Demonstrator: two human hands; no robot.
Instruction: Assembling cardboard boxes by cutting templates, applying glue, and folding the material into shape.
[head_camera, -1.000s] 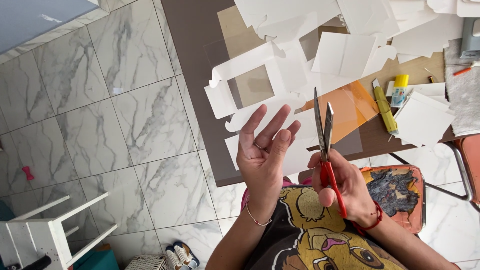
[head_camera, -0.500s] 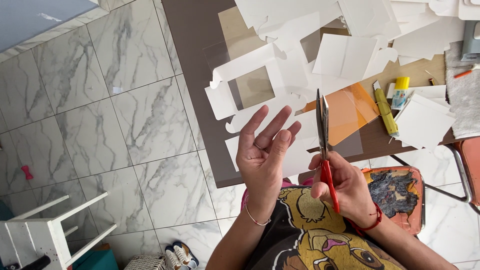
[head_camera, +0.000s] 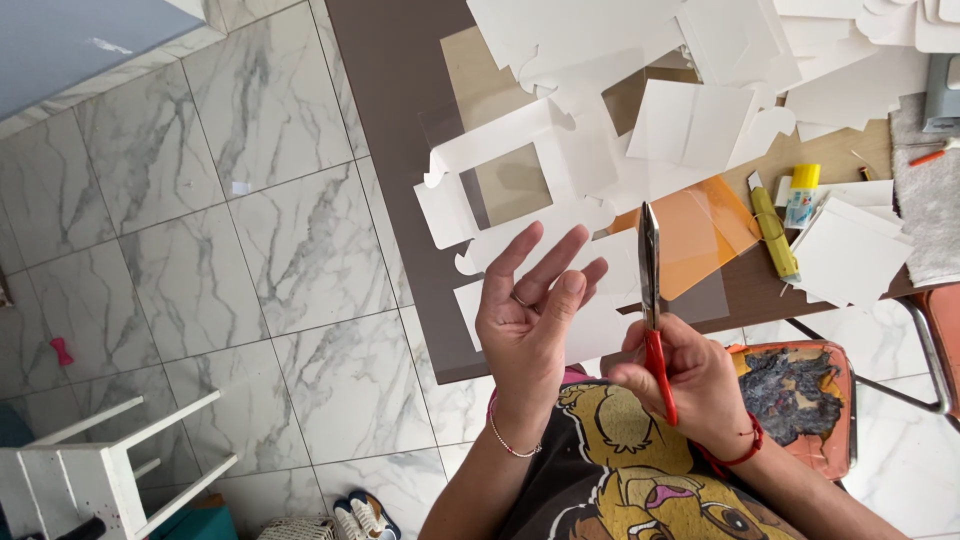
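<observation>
while i look down through the head camera, i log these items. item one: scissors (head_camera: 652, 300), red handles, blades closed and pointing to 12 o'clock, held upright over the near edge of the tabletop (head_camera: 400, 130). right hand (head_camera: 680, 375): fingers wrapped tight around the red handle loops, holding the scissors. i judge the tool light, rigid and sharp at the tip; the handle loops are the safe place to take hold, the steel being smooth and likely slippery. item two: left hand (head_camera: 530, 320), at 9 o'clock of the scissors, palm turned up toward me, fingers spread wide and empty, a ring on one finger, a bead bracelet at the wrist. item three: white card cutouts (head_camera: 620, 130), flat box blanks with flaps, heaped at 12 o'clock; thin, i judge them light, bendable and easy to crease, best lifted by an edge. item four: orange sheet (head_camera: 700, 235), just behind the blades. item five: yellow utility knife (head_camera: 775, 230) and glue stick (head_camera: 802, 195) at 2 o'clock. item six: white stool (head_camera: 100, 470) on the marble floor at 8 o'clock.
</observation>
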